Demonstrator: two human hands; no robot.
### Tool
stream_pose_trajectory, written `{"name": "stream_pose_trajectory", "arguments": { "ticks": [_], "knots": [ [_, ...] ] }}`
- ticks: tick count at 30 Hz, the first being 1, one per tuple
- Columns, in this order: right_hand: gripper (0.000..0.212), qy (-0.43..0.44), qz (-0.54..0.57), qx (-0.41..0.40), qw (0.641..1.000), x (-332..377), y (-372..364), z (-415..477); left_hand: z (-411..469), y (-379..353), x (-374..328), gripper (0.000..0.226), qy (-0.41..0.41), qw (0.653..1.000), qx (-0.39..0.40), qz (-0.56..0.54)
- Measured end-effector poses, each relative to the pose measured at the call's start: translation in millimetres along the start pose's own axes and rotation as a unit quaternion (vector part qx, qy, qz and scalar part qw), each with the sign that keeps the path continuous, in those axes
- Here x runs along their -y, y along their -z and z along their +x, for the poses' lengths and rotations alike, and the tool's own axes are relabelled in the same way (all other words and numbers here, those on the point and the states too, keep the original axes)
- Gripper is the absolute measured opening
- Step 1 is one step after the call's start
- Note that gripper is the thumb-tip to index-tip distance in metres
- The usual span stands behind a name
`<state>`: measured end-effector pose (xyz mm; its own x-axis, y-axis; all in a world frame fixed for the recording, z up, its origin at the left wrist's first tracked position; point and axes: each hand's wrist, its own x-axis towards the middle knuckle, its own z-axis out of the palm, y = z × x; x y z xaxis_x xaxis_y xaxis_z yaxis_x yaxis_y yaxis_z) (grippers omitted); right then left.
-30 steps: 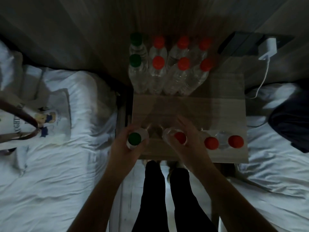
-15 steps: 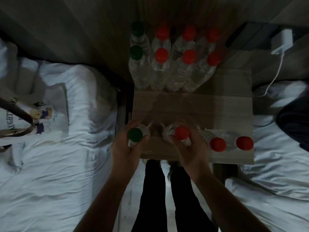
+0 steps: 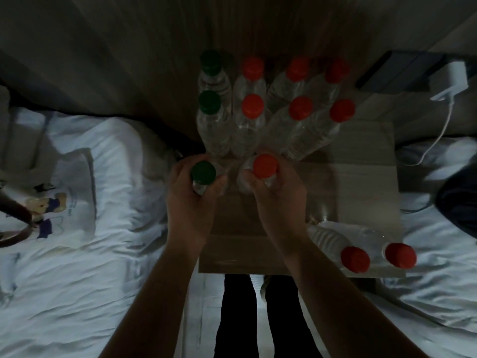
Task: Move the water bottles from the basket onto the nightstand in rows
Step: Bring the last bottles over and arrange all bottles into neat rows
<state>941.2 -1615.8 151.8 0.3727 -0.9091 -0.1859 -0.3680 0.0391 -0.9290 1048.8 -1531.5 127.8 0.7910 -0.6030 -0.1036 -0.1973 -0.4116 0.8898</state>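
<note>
- On the far left a white bed lay rumpled, with a printed tote bag on it, its dark strap showing at the frame edge.
- A dim wood-panelled wall ran behind everything; the room was dark.
- Our left hand was wrapped tight around the green-capped bottle, fingers closed on its neck, holding it upright near the left edge of the counter, just in front of the standing rows.
- Between the beds stood the wooden counter, the nightstand of the task, with two rows of four water bottles at its back: the rear row and the front row. Each row began on the left with a green cap, and the other three caps were red.
- Our right hand was clenched on the red-capped bottle, upright, just beside the green-capped one and close to the front row. We could not tell whether either held bottle touched the counter.
- Below, dark-trousered legs stood on the pale floor.
- At the counter's near right corner two more red-capped bottles stood side by side: the inner one and the outer one, well apart from the rows.
- On the right, a white charger with its cable hung beside a dark slab; a second white bed carried a dark garment.
</note>
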Motion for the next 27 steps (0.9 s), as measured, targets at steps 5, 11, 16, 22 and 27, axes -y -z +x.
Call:
{"name": "stream_pose_trajectory", "arguments": {
  "ticks": [5, 11, 16, 22, 27],
  "knots": [
    [0.028, 0.019, 0.001, 0.01, 1.0, -6, -16, 13, 22, -6, -2, 0.046, 0.0, 1.0, 0.028, 0.009],
    [0.034, 0.022, 0.018, 0.0, 1.0, -11, -22, 20, 34, -11, -3, 0.038, -0.024, 0.999, 0.035, 0.024],
    [0.031, 0.052, 0.014, -0.01, 0.999, -13, -23, 22, 35, -10, -2, 0.042, -0.035, 0.998, 0.042, 0.029],
    [0.055, 0.008, 0.034, 0.041, 0.999, -37, -23, 18, 28, -8, 18, 0.055, 0.006, 0.996, 0.074, -0.05],
    [0.064, -0.101, 0.061, 0.094, 0.989, -80, -30, 23, 29, -21, 52, 0.062, 0.081, 0.989, 0.114, -0.053]
  ]
}}
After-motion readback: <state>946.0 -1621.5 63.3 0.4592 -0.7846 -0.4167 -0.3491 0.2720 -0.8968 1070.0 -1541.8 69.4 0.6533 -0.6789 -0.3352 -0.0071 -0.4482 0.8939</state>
